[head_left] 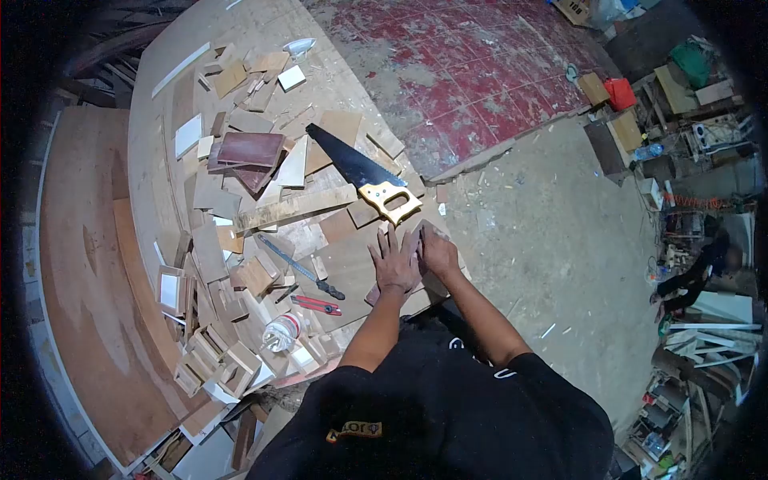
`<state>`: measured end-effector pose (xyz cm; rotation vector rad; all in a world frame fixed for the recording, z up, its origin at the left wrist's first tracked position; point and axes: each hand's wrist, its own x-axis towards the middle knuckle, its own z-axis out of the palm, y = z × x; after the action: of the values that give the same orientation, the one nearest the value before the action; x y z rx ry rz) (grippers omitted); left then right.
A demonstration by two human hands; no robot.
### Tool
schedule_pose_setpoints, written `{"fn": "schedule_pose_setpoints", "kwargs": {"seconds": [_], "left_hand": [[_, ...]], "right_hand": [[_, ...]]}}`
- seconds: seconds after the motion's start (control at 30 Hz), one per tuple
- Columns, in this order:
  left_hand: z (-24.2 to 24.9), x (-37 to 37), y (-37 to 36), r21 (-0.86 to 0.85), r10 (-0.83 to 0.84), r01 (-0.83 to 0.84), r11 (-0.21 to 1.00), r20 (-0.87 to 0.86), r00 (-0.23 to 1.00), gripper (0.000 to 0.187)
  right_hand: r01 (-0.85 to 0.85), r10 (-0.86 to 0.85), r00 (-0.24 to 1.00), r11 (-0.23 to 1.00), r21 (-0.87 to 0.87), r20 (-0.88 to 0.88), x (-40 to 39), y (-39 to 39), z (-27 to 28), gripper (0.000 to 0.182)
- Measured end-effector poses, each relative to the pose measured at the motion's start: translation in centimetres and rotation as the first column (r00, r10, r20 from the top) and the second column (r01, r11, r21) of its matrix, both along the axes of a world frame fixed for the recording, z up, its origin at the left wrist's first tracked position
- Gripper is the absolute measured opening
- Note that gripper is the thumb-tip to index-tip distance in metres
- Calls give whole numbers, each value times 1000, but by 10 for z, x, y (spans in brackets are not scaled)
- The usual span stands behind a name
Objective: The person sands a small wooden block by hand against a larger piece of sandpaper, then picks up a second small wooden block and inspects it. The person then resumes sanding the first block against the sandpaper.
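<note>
Wooden board (352,268) lay at the bench edge. The left hand (394,260) pressed flat on it, fingers spread, gripping nothing; the right hand (438,250) curled beside it, its grasp unclear. The saw (364,174) rested idle just beyond, so cutting seemingly hadn't begun.

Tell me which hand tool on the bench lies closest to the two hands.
The handsaw, dark blade with a yellow handle just beyond the left hand and right hand. The red utility knife and dark-handled file lie farther left.
</note>
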<state>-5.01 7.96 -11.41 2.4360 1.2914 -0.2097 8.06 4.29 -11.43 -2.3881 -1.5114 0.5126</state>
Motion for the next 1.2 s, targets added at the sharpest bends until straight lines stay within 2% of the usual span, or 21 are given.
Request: {"fn": "schedule_pose_setpoints", "kwargs": {"seconds": [0.07,0.2,0.27,0.5,0.57,0.67,0.77,0.9,0.97,1.0,1.03,1.1,1.13,1.2], "left_hand": [[1,2,-1,-3,1,-1,1000,-7,1000,69],[5,1,-1,7,2,-2,1000,-39,999,68],[6,3,0,8,13,-13,1000,-35,999,68],[1,2,-4,19,35,-35,999,3,999,69],[2,1,-3,29,35,-35,999,3,999,69],[4,1,-4,31,37,-38,999,11,999,68],[1,1,-5,27,55,-56,998,39,998,68],[3,1,-4,43,42,-44,998,39,998,67],[6,1,-4,25,42,-42,999,8,999,67],[8,0,-3,24,43,-44,999,20,999,67],[8,0,-4,27,48,-48,998,21,999,67],[7,0,-3,35,49,-50,998,24,999,68],[6,0,-2,37,52,-53,998,20,998,68],[4,0,-3,44,50,-51,998,28,998,68]], "right_hand": [[8,-9,999,1000,-20,-50,-1,-2,2,25],[-10,9,999,1000,-21,-50,0,1,1,25],[0,-5,999,996,-89,-48,0,5,7,25],[-51,49,998,997,-59,-33,3,7,10,23],[-48,45,998,998,48,53,3,8,7,22],[-76,71,997,988,137,37,6,8,3,19],[-110,110,994,993,41,8,14,12,7,19],[-130,130,991,990,52,-6,14,12,20,19],[-108,112,994,983,150,-18,8,7,18,18],[-56,73,991,988,142,-114,6,3,14,18],[-61,77,991,987,146,-113,5,-1,-2,18],[4,16,998,941,337,-56,1,-2,-19,29],[2,19,998,941,339,-60,0,-3,-19,29],[-42,50,998,979,199,-33,-1,-9,-15,31]]}}
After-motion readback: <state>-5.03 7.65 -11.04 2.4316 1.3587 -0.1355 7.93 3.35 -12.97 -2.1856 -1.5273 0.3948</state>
